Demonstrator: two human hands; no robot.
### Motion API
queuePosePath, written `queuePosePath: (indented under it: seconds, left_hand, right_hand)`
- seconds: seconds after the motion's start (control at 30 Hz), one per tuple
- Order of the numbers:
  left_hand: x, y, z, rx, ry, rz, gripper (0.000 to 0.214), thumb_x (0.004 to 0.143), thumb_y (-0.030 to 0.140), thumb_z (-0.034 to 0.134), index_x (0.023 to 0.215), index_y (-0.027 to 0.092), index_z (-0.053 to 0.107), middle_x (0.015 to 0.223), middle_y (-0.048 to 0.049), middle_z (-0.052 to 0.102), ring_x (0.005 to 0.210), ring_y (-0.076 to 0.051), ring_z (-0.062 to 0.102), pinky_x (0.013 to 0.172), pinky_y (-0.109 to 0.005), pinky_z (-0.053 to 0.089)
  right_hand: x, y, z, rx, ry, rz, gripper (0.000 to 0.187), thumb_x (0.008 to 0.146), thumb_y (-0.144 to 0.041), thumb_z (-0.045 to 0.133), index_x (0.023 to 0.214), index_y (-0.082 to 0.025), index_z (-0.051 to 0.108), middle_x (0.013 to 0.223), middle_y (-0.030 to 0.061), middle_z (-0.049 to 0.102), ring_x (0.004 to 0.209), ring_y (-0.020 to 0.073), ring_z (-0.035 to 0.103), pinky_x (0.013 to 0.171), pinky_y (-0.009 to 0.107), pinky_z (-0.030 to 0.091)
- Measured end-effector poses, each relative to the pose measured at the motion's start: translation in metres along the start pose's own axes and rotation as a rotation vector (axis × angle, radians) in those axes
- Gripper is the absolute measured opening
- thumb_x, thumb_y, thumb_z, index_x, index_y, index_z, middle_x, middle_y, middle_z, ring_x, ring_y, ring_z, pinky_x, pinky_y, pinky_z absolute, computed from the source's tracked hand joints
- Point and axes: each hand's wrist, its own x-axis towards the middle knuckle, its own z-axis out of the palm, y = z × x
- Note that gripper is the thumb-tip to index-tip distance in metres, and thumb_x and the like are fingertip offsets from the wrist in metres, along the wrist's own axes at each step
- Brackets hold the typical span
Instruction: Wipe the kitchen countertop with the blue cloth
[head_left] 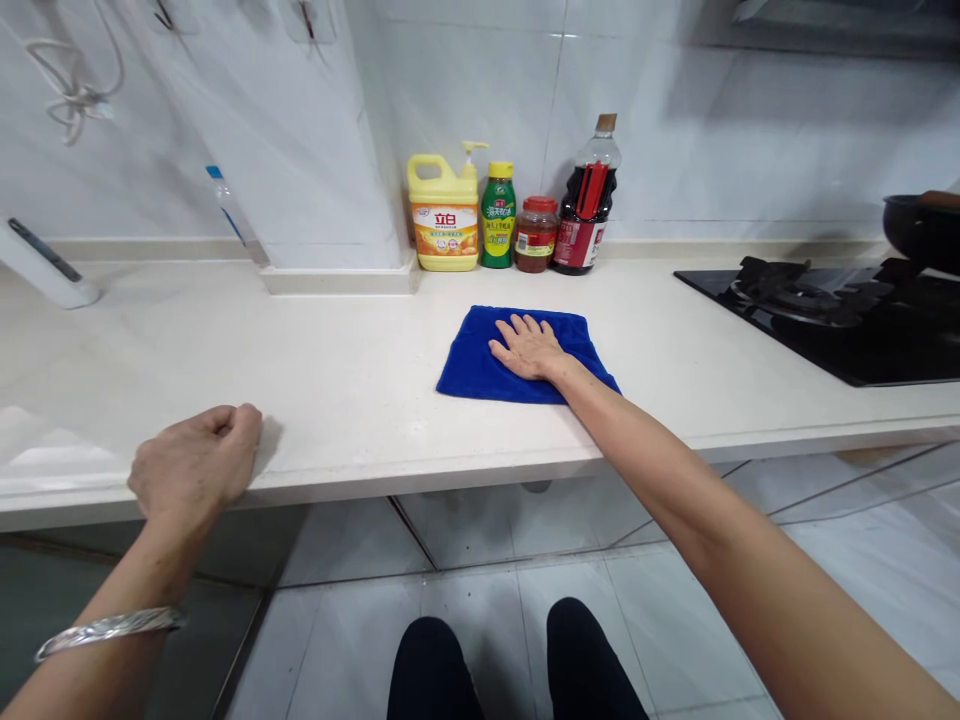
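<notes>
The person's right hand (527, 347) lies palm down on a blue cloth (474, 372), its fingers straight and spread apart, gripping nothing. The cloth rests flat on the pale countertop (352, 370), a little right of the middle, between the near edge and the row of containers by the far wall. Its near right corner lies beside the forearm.

The left hand (195, 455) is at the near edge of the countertop, well to the left of the cloth, with its fingers curled into a loose fist. Whether anything is inside the fist cannot be told. A silver bracelet (109, 632) circles that wrist.

Beyond the cloth, from left to right, stand a yellow jug (445, 232) with a pump bottle top behind it, a green bottle (498, 215) with a yellow cap, a red-lidded jar (535, 240) and a tall dark bottle (586, 205), all upright and close together. At the far right a black stove (870, 350) is set into the countertop, with a dark pan (919, 235) over its far right part. On the far left, a blue-capped bottle (231, 210) stands partly hidden by the wall's corner.
</notes>
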Motion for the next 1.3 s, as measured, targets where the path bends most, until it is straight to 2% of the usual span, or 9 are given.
queuePosePath:
  seconds: [0.8, 1.13, 1.3]
  left_hand:
    - [-0.001, 0.0, 0.003, 0.02, 0.047, 0.016, 0.052, 0.084, 0.052, 0.029, 0.098, 0.027, 0.073, 0.075, -0.0089, 0.057, 0.07, -0.027, 0.048, 0.061, -0.031, 0.034]
    - [-0.002, 0.002, -0.001, 0.06, 0.024, 0.027, 0.056, 0.088, 0.05, 0.028, 0.107, 0.025, 0.074, 0.089, -0.0123, 0.067, 0.081, -0.03, 0.057, 0.067, -0.033, 0.042]
    - [0.002, -0.001, 0.001, 0.038, 0.01, 0.021, 0.056, 0.087, 0.051, 0.028, 0.109, 0.025, 0.073, 0.091, -0.0139, 0.067, 0.085, -0.033, 0.059, 0.068, -0.036, 0.043]
  right_hand:
    - [-0.018, -0.003, 0.002, -0.01, 0.04, 0.004, 0.069, 0.103, -0.056, 0.019, 0.159, -0.017, 0.026, 0.166, 0.0144, 0.022, 0.152, 0.0349, 0.018, 0.121, 0.055, 0.017]
    - [-0.029, -0.009, 0.002, -0.005, 0.049, 0.018, 0.067, 0.103, -0.054, 0.02, 0.158, -0.017, 0.028, 0.165, 0.0154, 0.025, 0.151, 0.036, 0.019, 0.121, 0.055, 0.018]
    - [-0.032, -0.011, 0.001, 0.002, 0.061, 0.026, 0.066, 0.103, -0.053, 0.021, 0.157, -0.017, 0.031, 0.164, 0.0154, 0.026, 0.151, 0.0363, 0.021, 0.12, 0.055, 0.018]
